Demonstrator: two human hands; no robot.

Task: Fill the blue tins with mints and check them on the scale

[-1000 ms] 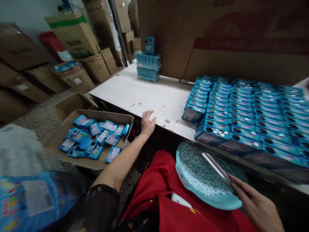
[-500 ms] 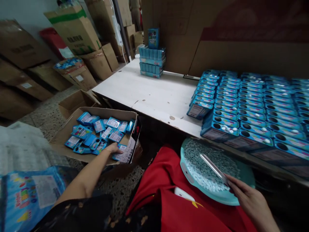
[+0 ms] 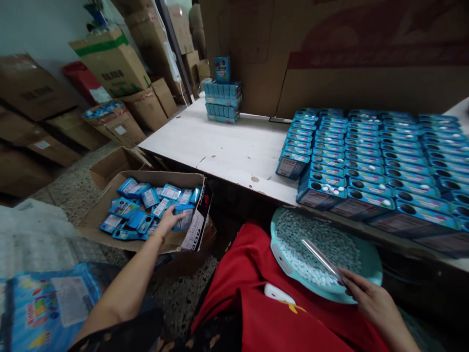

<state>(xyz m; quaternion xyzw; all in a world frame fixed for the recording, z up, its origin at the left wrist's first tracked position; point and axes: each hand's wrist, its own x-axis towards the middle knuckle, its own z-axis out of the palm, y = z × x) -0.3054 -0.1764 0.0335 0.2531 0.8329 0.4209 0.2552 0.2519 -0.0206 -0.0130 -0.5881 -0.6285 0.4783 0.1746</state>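
Note:
My left hand (image 3: 167, 223) is closed on a small blue box (image 3: 183, 218) at the right side of an open cardboard carton (image 3: 90, 211). Several more blue boxes (image 3: 124, 208) lie loose in that carton. In my right hand (image 3: 361, 288) is a shiny metal scoop (image 3: 320, 259), held by its near end. Its far end hangs over a turquoise basin (image 3: 278, 256) full of small white pellets (image 3: 309, 264). The basin rests by my lap, partly under the table edge.
Rows of upright blue boxes (image 3: 330, 188) with dark round openings stand on the white table (image 3: 227, 151). A stack of blue boxes (image 3: 223, 100) is at its far end. Cardboard cartons (image 3: 113, 63) are piled behind on the left. A person (image 3: 197, 29) stands in the background.
My left hand has lifted the small blue box slightly up from the carton's near right corner. My right hand keeps the scoop over the basin. The view has shifted a little.

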